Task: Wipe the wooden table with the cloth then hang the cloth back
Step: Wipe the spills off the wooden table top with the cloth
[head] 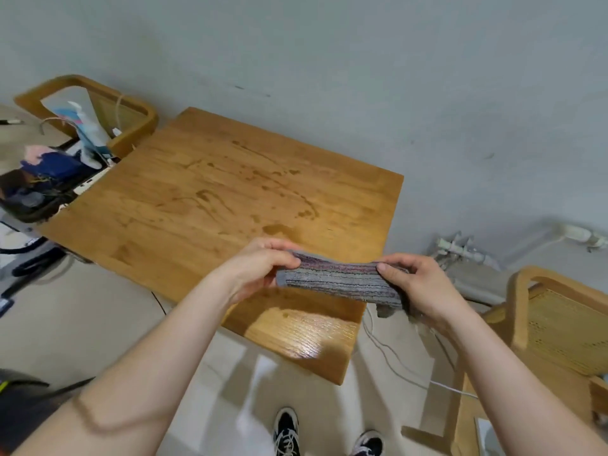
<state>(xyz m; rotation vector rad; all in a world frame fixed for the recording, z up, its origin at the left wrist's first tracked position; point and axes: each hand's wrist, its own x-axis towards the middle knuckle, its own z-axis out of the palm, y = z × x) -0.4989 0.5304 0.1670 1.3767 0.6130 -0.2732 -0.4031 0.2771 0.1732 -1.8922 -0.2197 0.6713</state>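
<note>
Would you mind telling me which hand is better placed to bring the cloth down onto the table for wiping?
Left, I'd judge. The left hand grips the cloth over the table, nearer the wet streaks; the right hand holds its end past the table's right edge.

One table (204,199), one cloth (339,278), two hands (260,268) (424,286), two shoes (286,429) (368,445) and seemingly two chairs (141,126) (517,311)
</note>
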